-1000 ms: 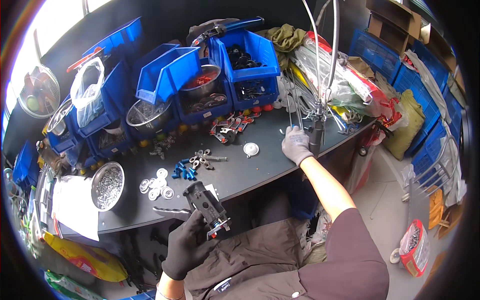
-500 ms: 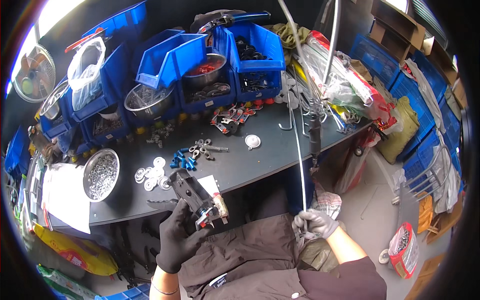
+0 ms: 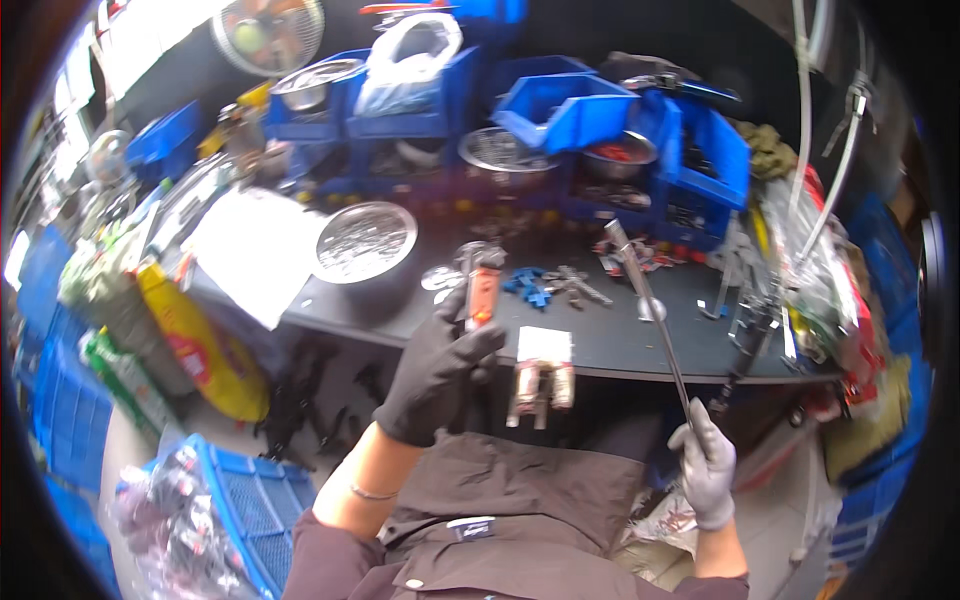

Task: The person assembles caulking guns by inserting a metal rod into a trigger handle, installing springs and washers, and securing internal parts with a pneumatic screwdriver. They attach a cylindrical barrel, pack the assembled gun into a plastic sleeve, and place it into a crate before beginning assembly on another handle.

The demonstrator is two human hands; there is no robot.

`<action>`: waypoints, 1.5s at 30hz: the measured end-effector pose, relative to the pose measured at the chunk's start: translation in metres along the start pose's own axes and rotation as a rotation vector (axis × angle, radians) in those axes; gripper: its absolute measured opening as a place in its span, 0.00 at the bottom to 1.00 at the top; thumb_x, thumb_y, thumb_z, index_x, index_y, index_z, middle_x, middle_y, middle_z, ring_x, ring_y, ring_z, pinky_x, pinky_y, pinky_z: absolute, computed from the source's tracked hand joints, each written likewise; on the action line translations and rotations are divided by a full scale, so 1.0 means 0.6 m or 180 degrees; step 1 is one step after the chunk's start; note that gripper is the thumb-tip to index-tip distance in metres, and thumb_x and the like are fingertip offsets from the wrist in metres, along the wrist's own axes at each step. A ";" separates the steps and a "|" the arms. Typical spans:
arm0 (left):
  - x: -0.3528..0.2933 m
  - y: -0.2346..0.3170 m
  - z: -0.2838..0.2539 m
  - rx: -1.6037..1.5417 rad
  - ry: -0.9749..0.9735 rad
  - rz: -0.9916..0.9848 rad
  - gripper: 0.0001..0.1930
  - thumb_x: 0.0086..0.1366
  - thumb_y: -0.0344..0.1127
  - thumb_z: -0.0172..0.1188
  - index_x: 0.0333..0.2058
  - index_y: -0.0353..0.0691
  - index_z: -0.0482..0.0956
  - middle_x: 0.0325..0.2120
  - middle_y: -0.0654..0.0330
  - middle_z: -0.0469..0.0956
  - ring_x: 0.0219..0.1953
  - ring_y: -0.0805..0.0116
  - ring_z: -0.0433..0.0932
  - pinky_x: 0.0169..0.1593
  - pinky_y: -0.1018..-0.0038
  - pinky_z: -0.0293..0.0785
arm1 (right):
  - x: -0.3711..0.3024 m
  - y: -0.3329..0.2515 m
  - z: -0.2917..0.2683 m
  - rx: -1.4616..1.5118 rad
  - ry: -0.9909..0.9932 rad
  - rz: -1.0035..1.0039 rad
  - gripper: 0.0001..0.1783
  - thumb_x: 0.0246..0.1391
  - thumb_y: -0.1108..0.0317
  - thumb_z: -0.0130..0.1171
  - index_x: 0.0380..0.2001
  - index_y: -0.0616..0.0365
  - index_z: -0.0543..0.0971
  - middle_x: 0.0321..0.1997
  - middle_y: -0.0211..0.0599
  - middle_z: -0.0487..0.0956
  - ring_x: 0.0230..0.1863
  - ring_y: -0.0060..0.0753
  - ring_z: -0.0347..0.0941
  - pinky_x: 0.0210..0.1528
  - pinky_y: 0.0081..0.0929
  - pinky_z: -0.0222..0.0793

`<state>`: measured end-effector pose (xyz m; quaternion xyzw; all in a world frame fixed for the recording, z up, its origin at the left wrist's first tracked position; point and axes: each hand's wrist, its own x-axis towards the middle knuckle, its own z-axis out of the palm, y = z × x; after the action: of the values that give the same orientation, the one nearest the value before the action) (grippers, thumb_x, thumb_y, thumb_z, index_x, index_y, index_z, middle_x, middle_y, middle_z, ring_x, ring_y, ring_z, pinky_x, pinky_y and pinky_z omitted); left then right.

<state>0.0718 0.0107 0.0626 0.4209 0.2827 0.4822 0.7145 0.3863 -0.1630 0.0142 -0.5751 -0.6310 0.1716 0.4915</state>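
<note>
My left hand (image 3: 440,365), in a black glove, is closed around a dark mechanism with an orange-red part (image 3: 485,292); motion blurs its details. It is above the table's front edge. My right hand (image 3: 708,465), in a light grey glove, grips the lower end of a long thin metal rod (image 3: 655,312). The rod slants up and left over the table, its upper end wider and near the bins. Between my hands, a fixture of pale wrapped posts with a white top (image 3: 545,362) is at the table edge.
Small blue parts (image 3: 528,287), springs and washers lie on the dark table. A steel bowl of small metal parts (image 3: 366,243) and white paper (image 3: 250,250) are at left. Blue bins (image 3: 565,110) line the back. A dark power screwdriver (image 3: 752,350) hangs at right; a blue crate (image 3: 255,510) stands lower left.
The view has swung left, shifting the scene rightward. My left hand has turned the mechanism upright and lifted it off the fixture. My right hand has moved outward, tilting the rod.
</note>
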 end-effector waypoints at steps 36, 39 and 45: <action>0.044 0.018 -0.077 0.3840 0.0318 0.1513 0.40 0.54 0.29 0.68 0.65 0.32 0.61 0.42 0.49 0.82 0.45 0.67 0.82 0.46 0.73 0.76 | 0.037 -0.049 0.049 0.2210 -0.1351 0.2670 0.21 0.60 0.75 0.55 0.57 0.58 0.76 0.24 0.29 0.72 0.22 0.19 0.63 0.24 0.18 0.59; 0.060 0.016 -0.085 0.3318 0.0011 0.2169 0.37 0.52 0.34 0.69 0.61 0.35 0.66 0.35 0.49 0.82 0.36 0.56 0.83 0.39 0.66 0.77 | 0.025 -0.010 0.075 0.2532 -0.1194 0.2399 0.21 0.60 0.77 0.55 0.57 0.59 0.76 0.24 0.30 0.73 0.22 0.21 0.63 0.24 0.18 0.58; 0.072 0.043 -0.085 0.4421 0.0009 0.1324 0.38 0.53 0.34 0.69 0.61 0.31 0.63 0.43 0.45 0.80 0.46 0.55 0.82 0.49 0.64 0.77 | 0.044 0.014 0.100 0.1161 -0.1060 0.1325 0.19 0.59 0.78 0.53 0.55 0.61 0.76 0.25 0.30 0.73 0.21 0.17 0.63 0.23 0.17 0.60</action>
<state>0.0355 0.0722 0.0603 0.8221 0.4387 0.3178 0.1753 0.3458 -0.1162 -0.0089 -0.5583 -0.5304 0.4705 0.4308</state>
